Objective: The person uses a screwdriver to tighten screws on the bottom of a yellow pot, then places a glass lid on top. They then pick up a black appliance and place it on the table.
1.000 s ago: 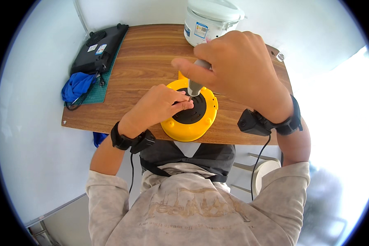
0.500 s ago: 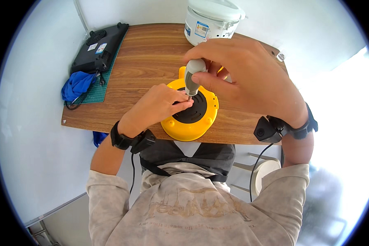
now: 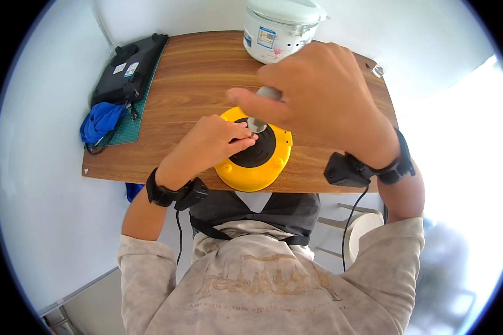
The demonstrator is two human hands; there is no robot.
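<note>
A yellow round appliance part (image 3: 248, 180) lies on the table near its front edge, with a slotted black disc (image 3: 265, 149) in its middle. My right hand (image 3: 332, 92) is closed over the grey handle of a screwdriver (image 3: 256, 124), held upright above the disc, with the thumb reaching across it. The fingers of my left hand (image 3: 207, 142) are pinched together at the lower end of the screwdriver, over the disc. They hide the tip and whatever it touches.
A white rice cooker (image 3: 274, 36) stands at the back. To the left, a black flat appliance (image 3: 126, 72) and a blue cloth (image 3: 101, 121) lie on a green cutting mat (image 3: 129, 127). A pale stool (image 3: 363, 237) stands below the table's right front.
My right hand has turned on the screwdriver, its back now facing up and its thumb swung left. The left hand keeps its pinch. The whole view has shifted slightly.
</note>
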